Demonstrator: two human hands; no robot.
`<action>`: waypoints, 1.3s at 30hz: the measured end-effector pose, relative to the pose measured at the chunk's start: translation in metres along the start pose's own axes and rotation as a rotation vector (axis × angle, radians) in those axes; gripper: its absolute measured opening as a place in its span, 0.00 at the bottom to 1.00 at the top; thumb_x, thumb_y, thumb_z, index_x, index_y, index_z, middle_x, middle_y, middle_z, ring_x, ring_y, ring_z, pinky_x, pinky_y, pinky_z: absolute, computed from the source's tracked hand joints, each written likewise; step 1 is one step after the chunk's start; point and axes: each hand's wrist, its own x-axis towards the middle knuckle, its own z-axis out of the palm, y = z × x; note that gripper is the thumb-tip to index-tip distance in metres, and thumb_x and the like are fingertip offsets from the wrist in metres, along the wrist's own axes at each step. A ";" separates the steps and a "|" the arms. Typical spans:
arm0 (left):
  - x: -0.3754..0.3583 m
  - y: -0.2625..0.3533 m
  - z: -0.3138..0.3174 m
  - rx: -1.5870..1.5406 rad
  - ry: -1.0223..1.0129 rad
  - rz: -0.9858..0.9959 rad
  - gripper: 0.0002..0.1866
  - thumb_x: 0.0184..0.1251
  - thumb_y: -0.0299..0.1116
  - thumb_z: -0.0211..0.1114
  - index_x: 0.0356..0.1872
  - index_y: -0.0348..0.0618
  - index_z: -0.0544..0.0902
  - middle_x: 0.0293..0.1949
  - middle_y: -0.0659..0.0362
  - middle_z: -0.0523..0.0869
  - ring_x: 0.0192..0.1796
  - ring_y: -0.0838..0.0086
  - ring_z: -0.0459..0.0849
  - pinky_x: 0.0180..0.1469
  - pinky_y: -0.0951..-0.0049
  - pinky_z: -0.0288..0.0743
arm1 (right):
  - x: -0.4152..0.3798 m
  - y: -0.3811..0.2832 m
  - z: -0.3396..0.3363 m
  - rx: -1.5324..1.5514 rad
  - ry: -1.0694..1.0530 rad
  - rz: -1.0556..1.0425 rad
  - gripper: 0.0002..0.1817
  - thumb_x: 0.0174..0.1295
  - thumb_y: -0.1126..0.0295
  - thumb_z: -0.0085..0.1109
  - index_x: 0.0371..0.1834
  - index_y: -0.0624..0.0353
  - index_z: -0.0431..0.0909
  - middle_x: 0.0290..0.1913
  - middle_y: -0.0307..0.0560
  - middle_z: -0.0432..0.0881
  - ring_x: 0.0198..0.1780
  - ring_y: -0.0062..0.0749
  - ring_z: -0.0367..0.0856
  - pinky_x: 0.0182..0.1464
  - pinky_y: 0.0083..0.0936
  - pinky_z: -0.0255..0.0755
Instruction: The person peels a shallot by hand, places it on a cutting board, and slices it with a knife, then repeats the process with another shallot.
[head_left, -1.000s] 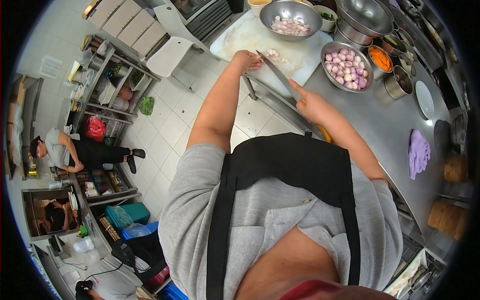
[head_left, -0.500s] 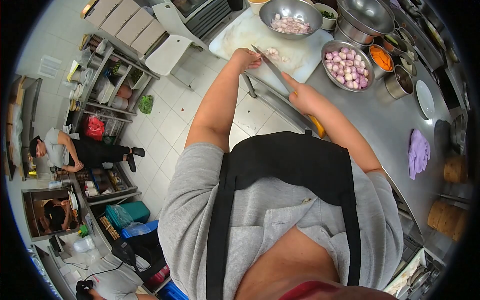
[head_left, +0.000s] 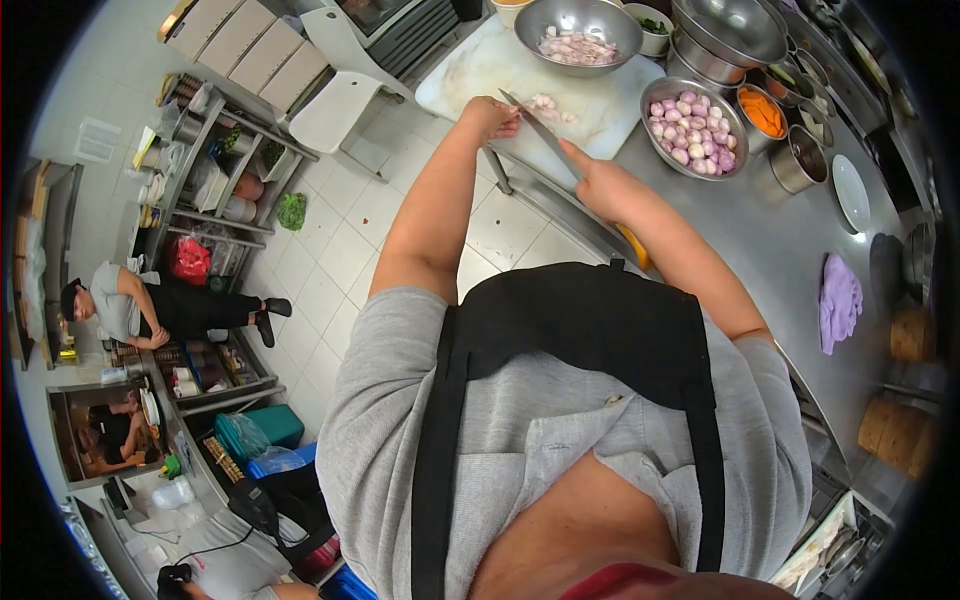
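Observation:
My right hand (head_left: 608,190) is wrapped round the yellow handle of a knife (head_left: 545,138), its forefinger stretched along the blade. The blade tip lies beside my left hand (head_left: 492,119), whose fingers are bent together at the edge of a white cutting board (head_left: 460,85); what they hold, if anything, is too small to make out. Sliced shallot pieces (head_left: 545,107) lie on the board near the blade. Behind them stands a metal bowl (head_left: 600,65) with more sliced shallots (head_left: 578,47). To the right, another metal bowl (head_left: 738,168) holds whole peeled shallots (head_left: 692,130).
A container of orange pieces (head_left: 762,112), a metal pot (head_left: 800,160), a white oval plate (head_left: 851,194) and purple gloves (head_left: 840,303) are on the steel table. At the left, a person (head_left: 125,300) leans by shelves. A white chair (head_left: 335,110) stands beyond the board.
Both hands and the knife have stayed nearly in place. The view has shifted slightly. In the opening at the lower left, a person's arms have changed position.

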 end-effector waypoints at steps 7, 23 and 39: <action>-0.001 0.003 -0.002 0.018 -0.013 -0.026 0.09 0.63 0.28 0.64 0.38 0.32 0.78 0.34 0.53 0.83 0.35 0.69 0.83 0.42 0.68 0.83 | 0.006 -0.005 0.001 0.014 -0.011 0.010 0.38 0.57 0.74 0.41 0.74 0.40 0.45 0.29 0.60 0.79 0.23 0.42 0.78 0.31 0.37 0.74; -0.002 -0.001 -0.009 -0.076 -0.040 -0.039 0.06 0.60 0.20 0.59 0.37 0.30 0.77 0.33 0.51 0.82 0.33 0.67 0.83 0.35 0.70 0.81 | -0.020 0.016 0.002 0.269 0.056 0.027 0.36 0.60 0.74 0.40 0.73 0.32 0.51 0.20 0.46 0.72 0.16 0.27 0.70 0.24 0.27 0.72; 0.019 -0.003 -0.007 0.480 0.167 0.102 0.08 0.52 0.32 0.71 0.33 0.44 0.85 0.29 0.59 0.86 0.29 0.76 0.82 0.32 0.77 0.76 | -0.009 0.028 0.015 0.022 0.262 -0.105 0.34 0.58 0.67 0.47 0.71 0.31 0.56 0.28 0.60 0.77 0.29 0.49 0.76 0.39 0.36 0.71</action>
